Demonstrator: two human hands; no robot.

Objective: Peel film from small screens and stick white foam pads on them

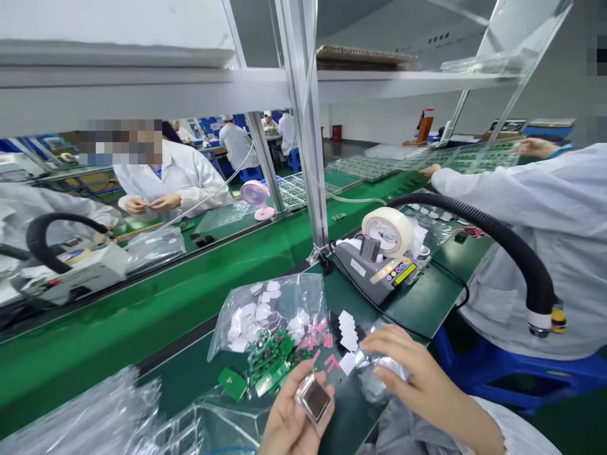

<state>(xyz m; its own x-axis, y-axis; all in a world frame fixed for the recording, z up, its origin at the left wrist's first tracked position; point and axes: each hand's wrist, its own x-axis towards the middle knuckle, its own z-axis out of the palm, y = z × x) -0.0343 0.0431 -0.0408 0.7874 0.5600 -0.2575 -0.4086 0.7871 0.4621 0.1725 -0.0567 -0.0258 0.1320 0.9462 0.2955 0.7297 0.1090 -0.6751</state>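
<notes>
My left hand (296, 411) is closed round a small square part with a shiny metal rim and a dark brown face (315, 399). My right hand (403, 363) curves over a crumpled silvery plastic bag (383, 374), thumb and fingers on either side of it; what the bag contains I cannot make out. Just beyond my left hand lie a pile of green circuit boards (270, 357) and some pink strips (332, 362). White square pads (348, 330) sit in a row between my hands. A clear bag of white pads (258, 309) lies behind the boards.
A grey machine (363, 272) bearing a tape roll (386, 230) stands ahead. A black flexible hose (493, 230) arches to the right, beside a co-worker's sleeve (516, 183). Clear plastic trays (175, 436) fill the front left. A metal post (308, 139) rises in the middle.
</notes>
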